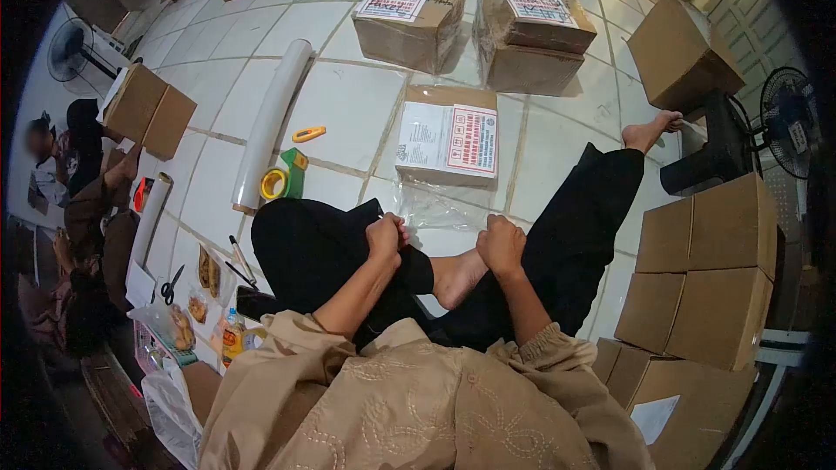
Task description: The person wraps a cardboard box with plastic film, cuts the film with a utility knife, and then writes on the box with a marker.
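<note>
A labelled cardboard box (448,135) sits on the tiled floor in front of my crossed legs. Clear plastic film (442,207) stretches from its near side toward me. My left hand (387,237) is closed on the film's left edge, above my leg. On the other side, my right hand (502,245) is closed on the film's right edge. Beyond my left knee lie a green and yellow tape dispenser (286,176), an orange cutter (308,134) and a long roll of clear film (274,122).
Wrapped boxes (409,22) (533,33) stand farther ahead. Cardboard boxes (701,252) are stacked at right, near a black fan (786,126). Another person (83,174) sits at far left beside a box (148,111). Scissors (172,285) and snacks (181,327) lie at lower left.
</note>
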`<move>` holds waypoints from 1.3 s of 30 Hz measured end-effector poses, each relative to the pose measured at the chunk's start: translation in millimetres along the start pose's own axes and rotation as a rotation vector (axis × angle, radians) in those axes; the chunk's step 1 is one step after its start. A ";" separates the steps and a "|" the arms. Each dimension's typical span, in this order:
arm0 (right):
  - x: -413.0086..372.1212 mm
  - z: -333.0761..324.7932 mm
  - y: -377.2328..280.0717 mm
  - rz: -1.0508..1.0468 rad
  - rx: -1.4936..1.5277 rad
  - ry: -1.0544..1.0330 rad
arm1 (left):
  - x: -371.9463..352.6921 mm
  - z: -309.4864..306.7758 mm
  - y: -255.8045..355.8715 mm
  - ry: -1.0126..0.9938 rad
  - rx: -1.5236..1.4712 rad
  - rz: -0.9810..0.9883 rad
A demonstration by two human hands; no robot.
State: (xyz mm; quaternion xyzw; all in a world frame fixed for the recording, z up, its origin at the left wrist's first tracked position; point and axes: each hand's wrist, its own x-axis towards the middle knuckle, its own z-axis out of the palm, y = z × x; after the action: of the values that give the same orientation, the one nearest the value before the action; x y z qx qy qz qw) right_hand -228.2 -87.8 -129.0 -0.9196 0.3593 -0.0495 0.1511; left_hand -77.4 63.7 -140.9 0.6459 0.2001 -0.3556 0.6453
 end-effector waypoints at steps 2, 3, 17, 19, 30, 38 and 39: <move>-2.3 -8.3 0.0 0.044 0.038 -0.014 | -0.2 -3.1 3.1 -0.006 0.010 -0.014; -4.0 -13.1 -1.5 0.084 0.079 -0.030 | -3.0 -4.6 6.1 -0.031 0.103 -0.016; 15.9 56.4 -36.5 0.805 2.337 -0.445 | 10.5 -12.3 2.5 -0.151 -0.306 -0.031; 11.1 59.4 -36.9 0.890 2.396 -0.395 | 12.4 -10.4 -1.0 -0.101 -0.434 0.036; -34.2 53.3 -36.0 0.768 2.466 -0.287 | -6.2 19.3 1.3 -0.140 -0.458 -0.036; -49.3 31.3 -40.6 0.905 2.411 -0.166 | 1.3 -2.2 11.4 -0.137 0.069 0.250; -49.3 33.8 -39.2 0.909 2.411 -0.169 | 0.1 -3.4 13.4 -0.164 0.168 0.302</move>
State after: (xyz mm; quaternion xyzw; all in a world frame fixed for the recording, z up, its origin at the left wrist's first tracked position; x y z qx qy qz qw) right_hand -232.4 -19.0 -147.9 0.0002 0.3564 -0.2273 0.9063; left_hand -67.0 65.9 -132.1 0.6892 0.0172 -0.3217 0.6491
